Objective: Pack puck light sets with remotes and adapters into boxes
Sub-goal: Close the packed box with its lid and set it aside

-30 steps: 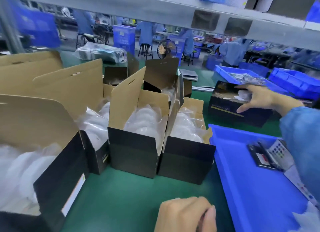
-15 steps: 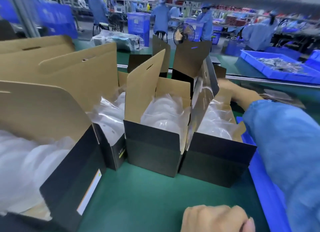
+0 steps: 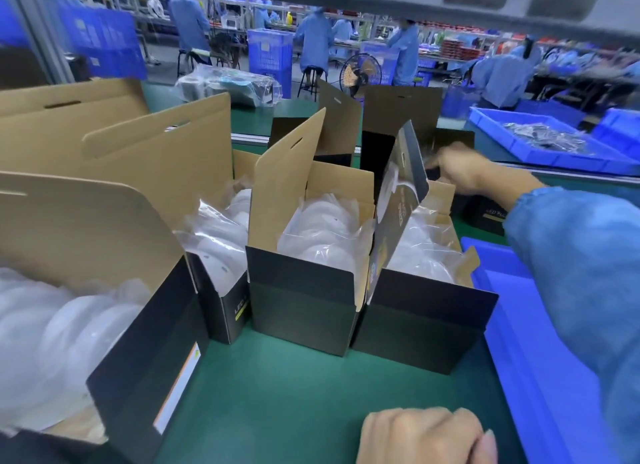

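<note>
At the near edge of the bench the left hand rests with fingers curled under, and nothing shows in it; along the left side and middle stand four open boxes, each already filled with bagged white puck lights, so the lights look done, while no remote or adapter can be seen in any of them (they may lie under the plastic, which I cannot tell); closing the flaps is plainly left; the rightmost box has its printed lid flap standing up, and beyond it the right hand reaches toward the far side, blurred, fingers seemingly pinching something dark at the flap's edge, though what it holds I cannot tell; a blue tray lies along the right edge under the sleeve; farther back more open boxes and a second blue tray of bagged parts crowd the far right corner; upright flaps hamper reaching across.
</note>
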`<state>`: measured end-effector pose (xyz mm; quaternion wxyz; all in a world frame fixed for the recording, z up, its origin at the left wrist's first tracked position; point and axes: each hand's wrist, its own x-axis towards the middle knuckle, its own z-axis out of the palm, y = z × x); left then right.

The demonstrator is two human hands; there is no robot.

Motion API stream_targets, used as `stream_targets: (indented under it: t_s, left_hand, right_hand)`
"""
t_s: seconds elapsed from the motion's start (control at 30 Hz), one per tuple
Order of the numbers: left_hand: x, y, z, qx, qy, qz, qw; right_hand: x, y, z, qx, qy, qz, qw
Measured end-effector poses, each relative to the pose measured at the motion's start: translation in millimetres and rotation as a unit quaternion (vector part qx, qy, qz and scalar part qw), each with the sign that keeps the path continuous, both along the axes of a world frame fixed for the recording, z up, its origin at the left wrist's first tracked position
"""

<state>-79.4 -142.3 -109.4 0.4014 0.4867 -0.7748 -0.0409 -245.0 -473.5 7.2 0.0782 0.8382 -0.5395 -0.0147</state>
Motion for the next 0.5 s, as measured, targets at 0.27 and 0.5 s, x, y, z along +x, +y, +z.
stream_targets:
  t_s: [0.27,0.5]
  left_hand:
    - [-14,15,-1,-0.014,0.034,0.004,0.999]
    - [-10,23,-2,0.014,0.042,-0.058,0.997]
  right_hand:
    - [-63,41,71,-0.047,0.006,-0.048,0.998]
    - [-130,143,88,0.032,0.083,-0.117,0.989]
